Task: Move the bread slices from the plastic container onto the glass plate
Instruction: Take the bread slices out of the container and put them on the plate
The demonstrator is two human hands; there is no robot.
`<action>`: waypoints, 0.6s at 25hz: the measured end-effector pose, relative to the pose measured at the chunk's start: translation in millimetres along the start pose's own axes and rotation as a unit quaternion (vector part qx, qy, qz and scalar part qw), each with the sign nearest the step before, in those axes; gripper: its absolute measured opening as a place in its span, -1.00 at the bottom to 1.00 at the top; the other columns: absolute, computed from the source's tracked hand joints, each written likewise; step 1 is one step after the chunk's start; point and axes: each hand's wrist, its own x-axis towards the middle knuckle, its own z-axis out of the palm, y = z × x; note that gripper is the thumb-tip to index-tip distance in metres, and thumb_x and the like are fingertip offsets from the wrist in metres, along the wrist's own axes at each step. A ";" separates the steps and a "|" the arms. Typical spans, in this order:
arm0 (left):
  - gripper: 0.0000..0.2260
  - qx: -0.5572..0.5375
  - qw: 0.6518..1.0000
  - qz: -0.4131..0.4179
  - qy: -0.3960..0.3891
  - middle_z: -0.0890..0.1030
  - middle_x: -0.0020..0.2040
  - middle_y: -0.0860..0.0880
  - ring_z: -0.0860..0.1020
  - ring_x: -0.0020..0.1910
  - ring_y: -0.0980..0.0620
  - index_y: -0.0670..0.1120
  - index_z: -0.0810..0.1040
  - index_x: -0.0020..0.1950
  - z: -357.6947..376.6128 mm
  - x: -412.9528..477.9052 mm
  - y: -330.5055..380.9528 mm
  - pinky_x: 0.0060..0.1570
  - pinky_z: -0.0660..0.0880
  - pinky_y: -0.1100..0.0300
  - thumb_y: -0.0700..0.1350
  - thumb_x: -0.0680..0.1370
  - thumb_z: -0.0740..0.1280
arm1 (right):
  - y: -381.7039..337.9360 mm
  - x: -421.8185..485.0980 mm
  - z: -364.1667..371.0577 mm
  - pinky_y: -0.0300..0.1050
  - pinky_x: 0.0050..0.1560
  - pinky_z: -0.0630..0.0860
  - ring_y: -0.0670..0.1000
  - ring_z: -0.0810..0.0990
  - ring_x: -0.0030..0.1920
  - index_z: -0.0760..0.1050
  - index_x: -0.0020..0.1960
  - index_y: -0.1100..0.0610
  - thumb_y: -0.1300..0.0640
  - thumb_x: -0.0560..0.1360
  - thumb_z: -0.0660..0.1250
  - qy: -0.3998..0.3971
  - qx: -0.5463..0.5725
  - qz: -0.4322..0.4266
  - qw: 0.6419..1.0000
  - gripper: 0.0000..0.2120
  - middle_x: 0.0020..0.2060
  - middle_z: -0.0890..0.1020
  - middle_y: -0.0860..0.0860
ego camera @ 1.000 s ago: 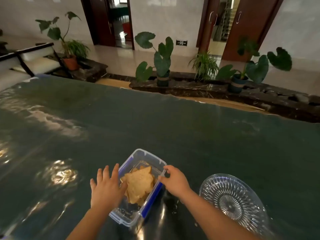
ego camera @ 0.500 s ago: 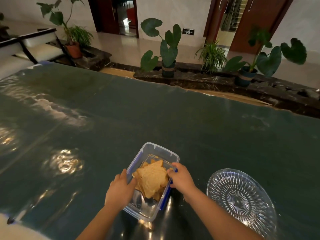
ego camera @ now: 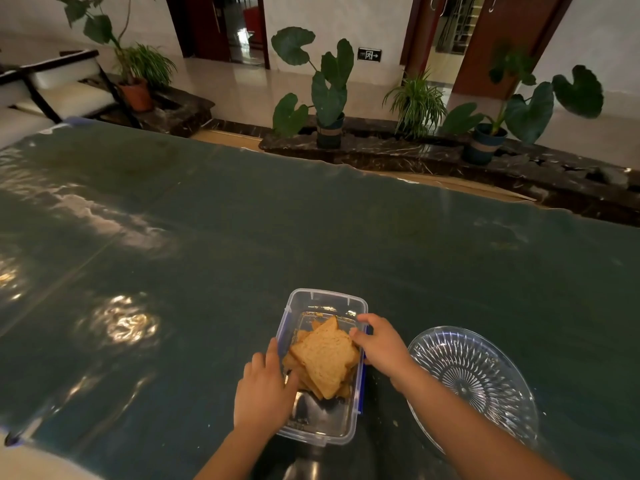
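Note:
A clear plastic container (ego camera: 323, 299) with blue clips stands on the green table near its front edge. A fanned stack of toasted bread slices (ego camera: 325, 358) lies inside it. My left hand (ego camera: 265, 393) grips the container's left wall, fingers outside and thumb inside beside the bread. My right hand (ego camera: 381, 344) is curled over the right wall, its thumb touching the edge of the top slice. The cut-glass plate (ego camera: 474, 382) sits empty just right of the container, under my right forearm.
The dark green table cover (ego camera: 311, 230) stretches far back and to both sides, with glare patches on the left. Beyond its far edge stand potted plants (ego camera: 329, 98) on a dark stone ledge. A white chair (ego camera: 55, 88) is at the far left.
The container has swung from a slanted position to nearly straight and sits closer to the plate. My left hand went from lying flat beside it to gripping its left wall.

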 end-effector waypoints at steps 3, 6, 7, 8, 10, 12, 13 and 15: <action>-0.33 -0.028 0.999 0.007 -0.015 0.37 0.35 0.00 0.45 0.22 0.02 0.06 -0.11 0.56 5.5 3.1 0.3 0.05 0.50 0.08 0.23 0.56 0.12 | -0.1 0.9 4.1 0.05 0.36 0.39 0.12 0.31 0.42 0.43 0.37 0.04 -0.05 0.54 0.27 0.079 -0.243 -0.095 0.962 -0.57 0.48 0.29 0.07; -0.32 -0.015 1.000 0.016 0.001 0.39 0.32 0.04 0.48 0.17 0.06 0.09 -0.16 0.56 11.5 2.3 -3.1 -0.04 0.52 0.11 0.26 0.55 0.08 | -13.8 5.2 15.6 0.08 0.38 0.32 0.10 0.38 0.33 0.41 0.36 0.07 -0.07 0.53 0.21 0.100 -0.427 -0.222 0.871 -0.55 0.36 0.48 0.06; -0.32 -0.012 1.000 0.018 0.005 0.40 0.31 0.04 0.49 0.15 0.07 0.09 -0.17 0.55 12.3 2.0 -4.0 -0.06 0.52 0.11 0.26 0.55 0.07 | -20.7 8.2 21.4 0.13 0.43 0.23 0.11 0.44 0.30 0.36 0.41 0.11 -0.06 0.52 0.20 0.070 -0.462 -0.221 0.856 -0.50 0.28 0.55 0.07; -0.32 -0.011 1.000 0.020 0.006 0.40 0.29 0.05 0.48 0.14 0.07 0.09 -0.17 0.55 12.9 2.2 -5.3 -0.07 0.52 0.12 0.26 0.54 0.06 | -27.6 11.8 27.6 0.22 0.49 0.09 0.15 0.47 0.28 0.28 0.46 0.16 -0.03 0.52 0.19 0.037 -0.495 -0.203 0.844 -0.44 0.21 0.60 0.09; -0.33 -0.006 1.000 0.023 0.009 0.41 0.27 0.06 0.48 0.12 0.07 0.09 -0.18 0.55 13.2 2.3 -6.0 -0.08 0.51 0.13 0.26 0.54 0.04 | -38.6 18.1 37.5 0.37 0.50 -0.19 0.20 0.50 0.26 0.11 0.53 0.24 0.04 0.51 0.19 -0.011 -0.549 -0.157 0.821 -0.35 0.13 0.64 0.12; -0.33 -0.001 1.000 0.026 0.015 0.41 0.25 0.06 0.48 0.11 0.08 0.09 -0.17 0.56 13.6 2.1 -5.2 -0.09 0.52 0.13 0.25 0.55 0.04 | -42.7 22.6 41.5 0.40 0.47 -0.26 0.20 0.53 0.24 0.11 0.53 0.25 0.07 0.50 0.19 -0.033 -0.552 -0.127 0.824 -0.34 0.07 0.67 0.10; -0.34 0.002 0.999 0.027 0.018 0.41 0.24 0.07 0.48 0.10 0.08 0.09 -0.17 0.56 14.0 1.9 -4.9 -0.09 0.52 0.12 0.25 0.55 0.03 | -42.8 24.2 42.5 0.38 0.47 -0.25 0.18 0.55 0.22 0.15 0.52 0.23 0.07 0.50 0.20 -0.034 -0.539 -0.120 0.833 -0.37 0.04 0.67 0.08; -0.36 -0.002 0.999 0.025 0.024 0.42 0.21 0.08 0.48 0.09 0.09 0.10 -0.16 0.56 14.4 1.8 -4.3 -0.07 0.54 0.08 0.25 0.55 -0.01 | -41.7 25.8 44.0 0.35 0.46 -0.23 0.15 0.57 0.20 0.26 0.45 0.17 0.03 0.49 0.23 -0.022 -0.517 -0.113 0.848 -0.43 0.01 0.68 0.06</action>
